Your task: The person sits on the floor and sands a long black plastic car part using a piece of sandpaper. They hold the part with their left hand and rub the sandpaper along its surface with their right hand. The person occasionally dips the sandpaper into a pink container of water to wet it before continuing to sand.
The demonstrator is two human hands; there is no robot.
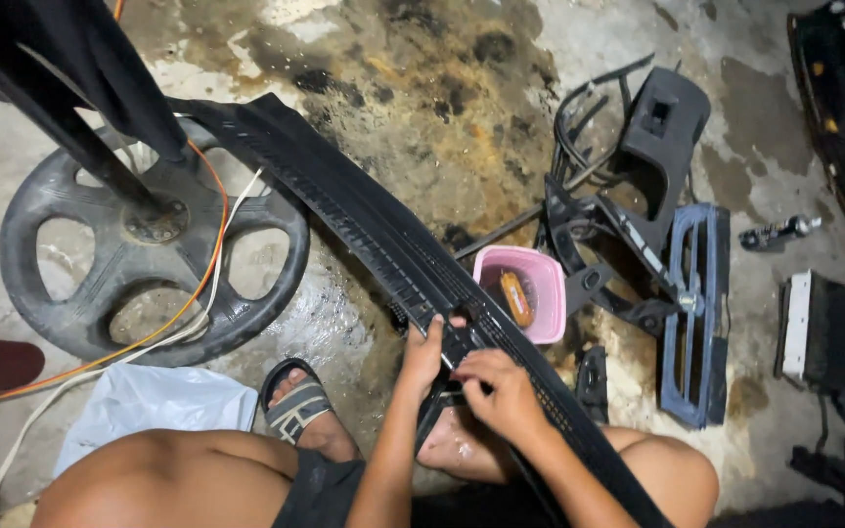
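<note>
A long black ribbed plastic trim panel (344, 200) runs diagonally from the upper left down across my lap. My left hand (424, 354) grips its left edge, fingers curled over the top. My right hand (503, 389) rests on the panel just right of that, fingertips pinched on a small part at the panel's surface; what it pinches is too small to tell. My bare knees and a sandalled foot (297, 403) lie below the panel.
A black wheel-shaped stand base (70, 293) with orange and white cables sits at left. A pink tub (545, 293) holding an orange object stands behind the panel. Black brackets (638, 196), a blue-grey grille (696, 313) and other car parts lie on the stained concrete at right.
</note>
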